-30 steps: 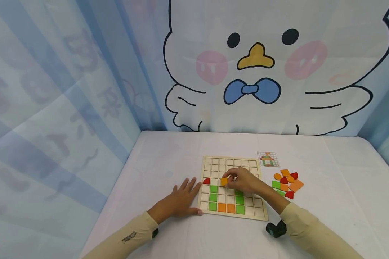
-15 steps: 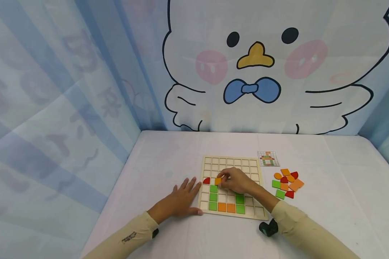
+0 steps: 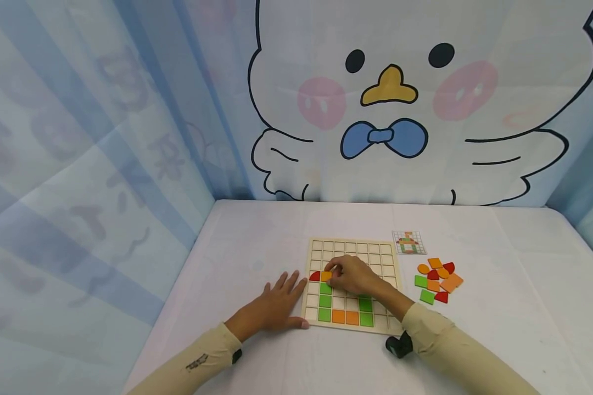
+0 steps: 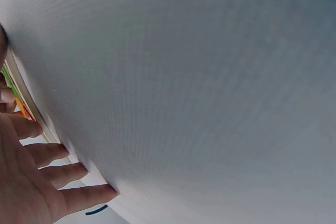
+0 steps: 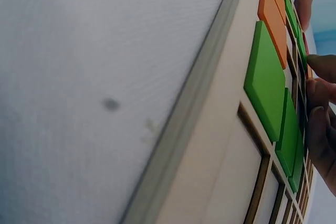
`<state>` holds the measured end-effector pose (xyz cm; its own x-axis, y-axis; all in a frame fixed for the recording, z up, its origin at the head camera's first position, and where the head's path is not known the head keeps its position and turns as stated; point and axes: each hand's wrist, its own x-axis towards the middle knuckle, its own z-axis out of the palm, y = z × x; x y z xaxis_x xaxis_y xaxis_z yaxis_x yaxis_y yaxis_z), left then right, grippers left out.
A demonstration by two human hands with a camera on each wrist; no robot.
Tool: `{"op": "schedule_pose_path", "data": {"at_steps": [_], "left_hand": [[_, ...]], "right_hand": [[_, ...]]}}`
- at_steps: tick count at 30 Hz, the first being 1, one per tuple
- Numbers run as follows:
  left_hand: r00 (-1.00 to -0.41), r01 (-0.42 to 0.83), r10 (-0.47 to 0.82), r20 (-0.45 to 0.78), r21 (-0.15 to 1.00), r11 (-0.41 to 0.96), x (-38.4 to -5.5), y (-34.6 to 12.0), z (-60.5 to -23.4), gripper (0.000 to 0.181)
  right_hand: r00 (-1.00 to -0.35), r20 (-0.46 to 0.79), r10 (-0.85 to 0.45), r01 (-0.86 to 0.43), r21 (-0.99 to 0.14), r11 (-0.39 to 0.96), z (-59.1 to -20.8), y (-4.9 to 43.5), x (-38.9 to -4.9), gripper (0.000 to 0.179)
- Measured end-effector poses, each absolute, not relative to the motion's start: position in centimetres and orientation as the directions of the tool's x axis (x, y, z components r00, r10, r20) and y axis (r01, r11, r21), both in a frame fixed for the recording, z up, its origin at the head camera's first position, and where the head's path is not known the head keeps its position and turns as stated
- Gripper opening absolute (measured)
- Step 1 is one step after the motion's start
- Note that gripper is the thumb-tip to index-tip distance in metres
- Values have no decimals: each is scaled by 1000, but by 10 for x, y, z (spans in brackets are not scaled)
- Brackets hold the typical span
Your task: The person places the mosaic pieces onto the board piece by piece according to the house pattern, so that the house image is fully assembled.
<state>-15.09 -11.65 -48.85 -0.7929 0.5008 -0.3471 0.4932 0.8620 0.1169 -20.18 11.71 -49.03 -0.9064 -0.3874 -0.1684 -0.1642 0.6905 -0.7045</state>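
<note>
A wooden grid board (image 3: 387,325) lies on the table, with green and orange square tiles and a red rounded tile (image 3: 314,276) in some of its cells. My right hand (image 3: 353,275) pinches an orange square tile (image 3: 326,276) over the cell right of the red tile, just above a column of green tiles (image 3: 325,302). Whether that tile is fully seated, I cannot tell. Fingers spread, my left hand (image 3: 279,307) rests along the board's left edge. In the right wrist view, green tiles (image 5: 265,82) fill the near cells and the right fingertips touch down farther along the board.
To the board's right lies a loose cluster of orange, red and green tiles (image 3: 433,285). A small printed pattern card (image 3: 409,242) sits beside the board's upper right corner. The white-covered table (image 3: 514,285) meets a cartoon-printed curtain (image 3: 385,175) at the back.
My right hand has moved left across the board with the orange square tile, from over a middle cell to beside the red tile. The left hand stays where it was.
</note>
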Motion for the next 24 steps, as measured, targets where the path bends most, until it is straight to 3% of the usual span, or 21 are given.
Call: {"op": "schedule_pose_path", "data": {"at_steps": [24], "left_hand": [[-794, 505, 511, -328, 111, 856, -150, -117, -489, 102]], "right_hand": [[-946, -153, -287, -131, -630, 765, -489, 108, -201, 16]]}}
